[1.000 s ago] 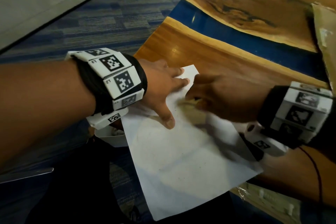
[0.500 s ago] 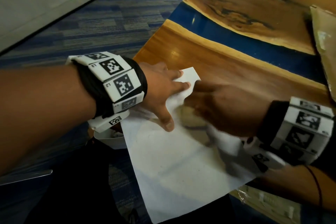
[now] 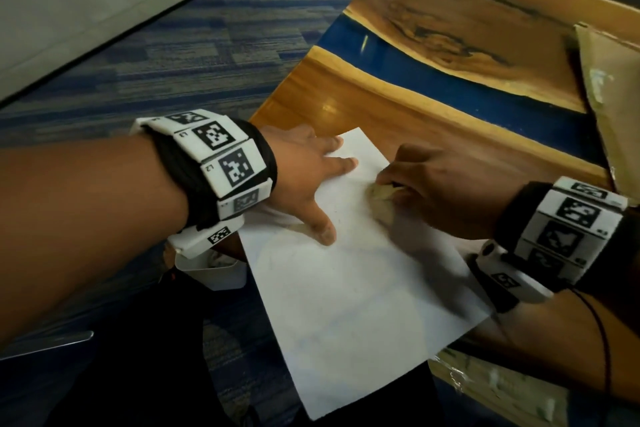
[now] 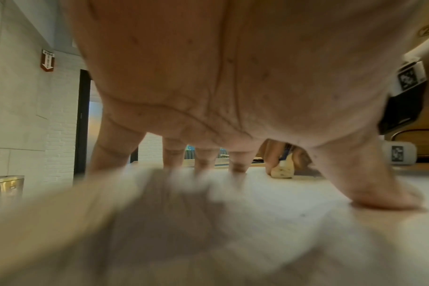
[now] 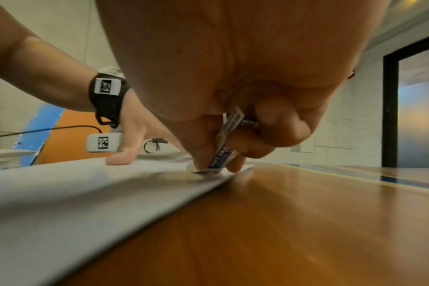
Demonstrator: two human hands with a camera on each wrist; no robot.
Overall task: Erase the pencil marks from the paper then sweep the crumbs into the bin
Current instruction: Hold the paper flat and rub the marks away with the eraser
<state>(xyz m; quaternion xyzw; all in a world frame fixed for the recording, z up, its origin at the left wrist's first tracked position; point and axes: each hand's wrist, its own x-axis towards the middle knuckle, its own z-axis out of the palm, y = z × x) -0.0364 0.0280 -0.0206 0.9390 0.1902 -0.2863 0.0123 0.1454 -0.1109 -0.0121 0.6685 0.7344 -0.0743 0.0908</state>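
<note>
From the head we look down and forward over both forearms onto the paper (image 3: 346,288) lying at the corner of the wooden table (image 3: 398,104). Our left wrist view sits low under the palm, very close to the sheet, facing along the fingers of the left hand (image 4: 208,87) toward the right hand's eraser (image 4: 282,170). Our right wrist view is equally low, skimming the tabletop and facing the right hand (image 5: 233,77), with the left hand beyond. All three views share the paper's far end and both hands.

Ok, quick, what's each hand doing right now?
Left hand: open, fingers spread, pressing the paper flat.
Right hand: pinching the eraser against the paper.
</note>
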